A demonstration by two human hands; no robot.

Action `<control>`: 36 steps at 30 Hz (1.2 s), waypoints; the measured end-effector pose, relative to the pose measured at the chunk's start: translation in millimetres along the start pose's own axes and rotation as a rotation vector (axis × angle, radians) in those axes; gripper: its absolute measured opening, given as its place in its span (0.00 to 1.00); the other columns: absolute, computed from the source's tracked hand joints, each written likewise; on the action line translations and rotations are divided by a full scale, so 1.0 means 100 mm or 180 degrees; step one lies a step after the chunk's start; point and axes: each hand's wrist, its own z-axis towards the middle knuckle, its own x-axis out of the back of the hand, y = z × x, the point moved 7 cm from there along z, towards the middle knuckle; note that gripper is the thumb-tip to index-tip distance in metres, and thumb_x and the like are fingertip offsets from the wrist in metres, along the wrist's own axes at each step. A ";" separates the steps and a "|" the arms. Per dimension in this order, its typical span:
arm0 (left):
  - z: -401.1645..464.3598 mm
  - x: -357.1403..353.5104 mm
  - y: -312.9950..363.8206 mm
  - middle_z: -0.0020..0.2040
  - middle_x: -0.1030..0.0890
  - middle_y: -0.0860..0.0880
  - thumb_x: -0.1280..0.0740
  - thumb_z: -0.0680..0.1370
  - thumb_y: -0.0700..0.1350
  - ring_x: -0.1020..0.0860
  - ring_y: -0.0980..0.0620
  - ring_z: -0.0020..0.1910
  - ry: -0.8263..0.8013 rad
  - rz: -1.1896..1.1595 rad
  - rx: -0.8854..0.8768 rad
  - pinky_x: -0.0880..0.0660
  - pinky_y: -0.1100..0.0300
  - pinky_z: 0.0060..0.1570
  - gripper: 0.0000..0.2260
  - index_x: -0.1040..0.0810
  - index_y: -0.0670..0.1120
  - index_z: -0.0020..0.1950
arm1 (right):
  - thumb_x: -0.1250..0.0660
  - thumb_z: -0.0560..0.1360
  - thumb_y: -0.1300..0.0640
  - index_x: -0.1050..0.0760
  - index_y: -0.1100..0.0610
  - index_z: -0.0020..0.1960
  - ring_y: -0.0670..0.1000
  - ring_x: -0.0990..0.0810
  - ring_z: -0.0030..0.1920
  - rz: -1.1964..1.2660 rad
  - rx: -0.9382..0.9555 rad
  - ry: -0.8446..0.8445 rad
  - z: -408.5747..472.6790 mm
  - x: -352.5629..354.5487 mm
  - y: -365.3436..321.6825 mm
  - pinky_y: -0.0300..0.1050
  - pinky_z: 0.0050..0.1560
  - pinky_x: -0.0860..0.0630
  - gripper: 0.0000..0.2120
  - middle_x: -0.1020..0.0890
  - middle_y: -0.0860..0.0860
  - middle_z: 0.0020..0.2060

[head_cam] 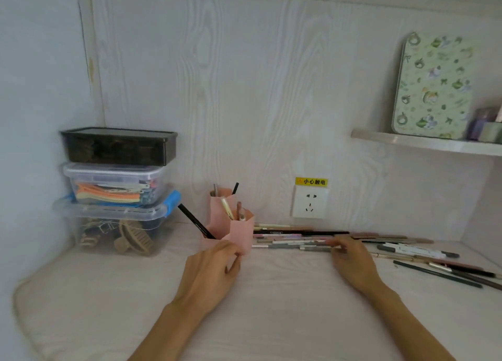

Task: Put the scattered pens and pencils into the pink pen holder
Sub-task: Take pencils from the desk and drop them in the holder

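The pink pen holder (240, 234) stands at the back of the desk with several tubes of different heights; a black pencil (196, 221) and a few pens stick out of it. My left hand (214, 268) touches its front base, fingers curled around the lowest tube. Several pens and pencils (293, 238) lie in a row to the right of the holder. My right hand (350, 257) rests on the right end of that row, fingertips pinching one or more pens; blur hides which. More pens and pencils (434, 263) lie scattered at the far right.
Three stacked plastic boxes (116, 187) stand at the back left against the wall. A wall socket (309, 201) with a yellow warning label sits behind the pens. A shelf (423, 143) at upper right carries a green patterned board and small jars.
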 end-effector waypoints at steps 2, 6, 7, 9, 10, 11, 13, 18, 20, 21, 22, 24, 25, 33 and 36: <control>0.08 -0.07 0.25 0.52 0.21 0.61 0.38 0.78 0.48 0.24 0.59 0.42 -0.0004 0.0016 -0.0223 0.30 0.68 0.41 0.09 0.22 0.56 0.56 | 0.37 0.73 0.64 0.22 0.53 0.57 0.55 0.26 0.58 -0.0287 0.0101 -0.0201 -0.01 -0.12 0.02 0.45 0.57 0.31 0.15 0.21 0.53 0.53; 0.34 -0.31 0.60 0.58 0.22 0.55 0.42 0.78 0.39 0.22 0.52 0.51 -0.0135 0.0446 -0.0395 0.26 0.57 0.45 0.16 0.25 0.53 0.62 | 0.38 0.75 0.59 0.22 0.50 0.56 0.52 0.28 0.60 -0.0452 0.0182 -0.0216 0.02 -0.19 -0.06 0.44 0.57 0.31 0.13 0.21 0.50 0.55; 0.40 -0.41 0.63 0.61 0.25 0.54 0.44 0.78 0.39 0.23 0.51 0.53 -0.0261 0.0582 -0.0250 0.26 0.57 0.45 0.17 0.27 0.52 0.64 | 0.37 0.75 0.58 0.22 0.49 0.55 0.52 0.27 0.59 -0.0440 0.0193 -0.0199 0.01 -0.18 -0.06 0.44 0.56 0.30 0.11 0.21 0.50 0.55; 0.47 -0.58 0.62 0.65 0.28 0.51 0.45 0.79 0.38 0.24 0.49 0.55 -0.0475 0.0894 0.0101 0.28 0.56 0.45 0.18 0.31 0.49 0.67 | 0.36 0.74 0.55 0.21 0.48 0.54 0.51 0.27 0.59 -0.0429 0.0238 -0.0199 0.00 -0.16 -0.06 0.44 0.57 0.29 0.10 0.20 0.49 0.53; 0.48 -0.64 0.61 0.66 0.29 0.50 0.46 0.79 0.39 0.25 0.48 0.56 -0.0545 0.1030 0.0254 0.28 0.56 0.46 0.18 0.33 0.48 0.68 | 0.35 0.74 0.54 0.20 0.48 0.53 0.51 0.27 0.58 -0.0403 0.0256 -0.0182 0.00 -0.14 -0.06 0.44 0.57 0.29 0.10 0.20 0.48 0.53; 0.49 -0.68 0.59 0.67 0.30 0.49 0.46 0.79 0.39 0.25 0.48 0.58 -0.0586 0.1145 0.0359 0.28 0.56 0.47 0.18 0.34 0.47 0.69 | 0.35 0.73 0.54 0.21 0.48 0.53 0.51 0.27 0.59 -0.0368 0.0277 -0.0155 0.01 -0.11 -0.07 0.44 0.58 0.30 0.10 0.20 0.48 0.53; 0.49 -0.72 0.57 0.67 0.31 0.49 0.46 0.79 0.40 0.26 0.48 0.59 -0.0578 0.1217 0.0389 0.28 0.55 0.48 0.18 0.34 0.48 0.69 | 0.34 0.73 0.54 0.22 0.48 0.56 0.51 0.27 0.59 -0.0305 0.0293 -0.0116 0.01 -0.09 -0.06 0.45 0.60 0.31 0.12 0.21 0.48 0.54; 0.44 -0.63 0.49 0.64 0.29 0.52 0.46 0.80 0.45 0.25 0.50 0.57 -0.0404 0.0845 0.0312 0.28 0.55 0.44 0.16 0.31 0.52 0.67 | 0.35 0.73 0.56 0.25 0.52 0.56 0.51 0.26 0.58 -0.0257 0.0175 -0.0100 0.03 -0.09 -0.07 0.46 0.59 0.31 0.11 0.21 0.49 0.53; 0.43 -0.60 0.47 0.64 0.31 0.51 0.46 0.80 0.45 0.23 0.50 0.54 -0.0360 0.0876 0.0361 0.30 0.57 0.40 0.16 0.32 0.52 0.67 | 0.36 0.73 0.57 0.25 0.53 0.53 0.52 0.25 0.57 -0.0239 0.0142 -0.0109 0.02 -0.09 -0.07 0.46 0.58 0.30 0.09 0.20 0.50 0.52; 0.43 -0.62 0.48 0.65 0.31 0.51 0.46 0.80 0.46 0.23 0.50 0.53 -0.0401 0.0949 0.0351 0.30 0.58 0.39 0.16 0.32 0.52 0.67 | 0.35 0.73 0.57 0.24 0.53 0.52 0.52 0.25 0.57 -0.0214 0.0126 -0.0117 0.02 -0.08 -0.06 0.45 0.57 0.30 0.08 0.20 0.51 0.52; 0.42 -0.64 0.48 0.65 0.31 0.51 0.46 0.80 0.45 0.24 0.49 0.54 -0.0459 0.1018 0.0353 0.31 0.58 0.39 0.15 0.31 0.51 0.66 | 0.35 0.73 0.58 0.23 0.52 0.51 0.52 0.26 0.57 -0.0180 0.0116 -0.0123 0.01 -0.08 -0.06 0.45 0.56 0.30 0.07 0.21 0.51 0.51; 0.42 -0.67 0.49 0.65 0.30 0.51 0.46 0.80 0.45 0.24 0.49 0.55 -0.0535 0.1084 0.0386 0.31 0.57 0.39 0.14 0.29 0.50 0.64 | 0.34 0.72 0.58 0.22 0.52 0.49 0.52 0.27 0.57 -0.0149 0.0116 -0.0119 0.01 -0.07 -0.06 0.45 0.56 0.30 0.07 0.22 0.51 0.51; 0.42 -0.67 0.50 0.65 0.30 0.51 0.46 0.80 0.45 0.24 0.49 0.56 -0.0547 0.1094 0.0382 0.32 0.57 0.39 0.14 0.29 0.50 0.64 | 0.34 0.71 0.58 0.22 0.52 0.49 0.52 0.27 0.57 -0.0155 0.0118 -0.0116 0.00 -0.07 -0.06 0.45 0.56 0.30 0.07 0.22 0.51 0.50; 0.45 -0.72 0.51 0.73 0.37 0.50 0.48 0.81 0.45 0.31 0.51 0.66 -0.0607 0.1162 0.0327 0.29 0.58 0.47 0.19 0.38 0.46 0.72 | 0.35 0.72 0.56 0.26 0.53 0.53 0.52 0.28 0.58 -0.0113 -0.0098 -0.0220 -0.02 -0.07 0.03 0.46 0.57 0.31 0.09 0.23 0.50 0.54; 0.49 -0.67 0.49 0.65 0.28 0.51 0.46 0.80 0.45 0.28 0.51 0.62 -0.0550 0.0962 0.0412 0.27 0.55 0.48 0.15 0.32 0.48 0.66 | 0.35 0.73 0.56 0.25 0.53 0.51 0.51 0.28 0.57 -0.0090 -0.0019 -0.0218 -0.02 -0.07 0.02 0.46 0.56 0.30 0.07 0.23 0.50 0.52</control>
